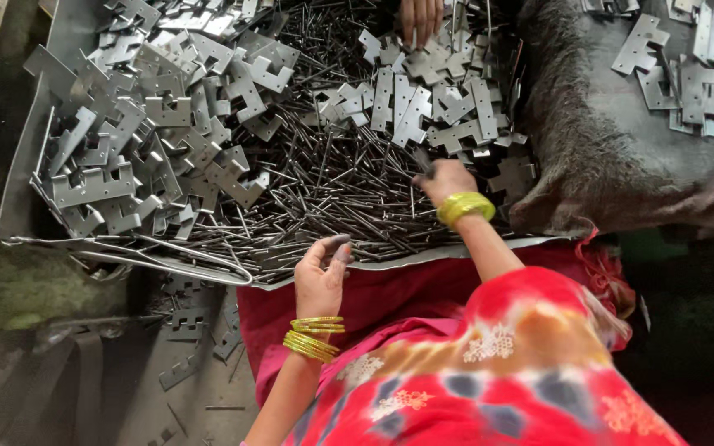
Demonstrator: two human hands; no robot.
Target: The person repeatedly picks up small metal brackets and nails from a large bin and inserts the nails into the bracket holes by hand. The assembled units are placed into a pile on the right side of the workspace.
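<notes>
Your right hand (pixel 444 177) pinches a pin over the pin heap (pixel 332 190) in the tray (pixel 22 177); your left hand (pixel 321 277) hovers open at its near edge. Most hinge plates (pixel 159 124) beside the heap remain loose, unassembled.

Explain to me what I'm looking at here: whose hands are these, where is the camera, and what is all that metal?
There is no machine: a person wears one camera on the head, looking down at their own bare hands. The left hand hovers open at the near edge of a metal tray, holding nothing. The right hand reaches into a pile of thin dark metal pins and seems to pinch a small dark piece. Flat grey notched metal plates are heaped on the tray. Another person's hand works at the far side. More plates lie on a dark sack to the right.
</notes>
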